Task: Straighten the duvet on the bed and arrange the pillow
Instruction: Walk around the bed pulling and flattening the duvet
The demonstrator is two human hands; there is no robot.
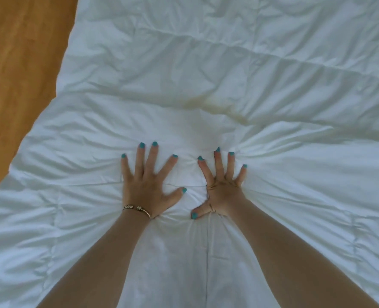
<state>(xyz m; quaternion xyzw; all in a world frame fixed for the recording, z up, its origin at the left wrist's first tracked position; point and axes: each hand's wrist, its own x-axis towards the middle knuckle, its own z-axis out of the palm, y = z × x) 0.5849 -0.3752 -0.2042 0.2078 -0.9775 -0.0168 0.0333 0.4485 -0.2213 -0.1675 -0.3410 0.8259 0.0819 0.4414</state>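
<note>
A white quilted duvet point(228, 70) covers nearly the whole view, with stitched seams and many creases. My left hand point(148, 185) lies flat on it with fingers spread wide, a thin bracelet at the wrist. My right hand point(223, 187) presses down beside it, fingers also spread and straight, thumb stretched toward me. Folds in the cloth fan out from under both palms. The two hands sit a short gap apart near the middle of the duvet. No pillow is in view.
A wooden floor point(17, 63) shows along the left. The duvet's left edge point(57, 96) runs diagonally from top centre down to the lower left. A faint yellowish mark point(217, 103) lies just beyond my hands.
</note>
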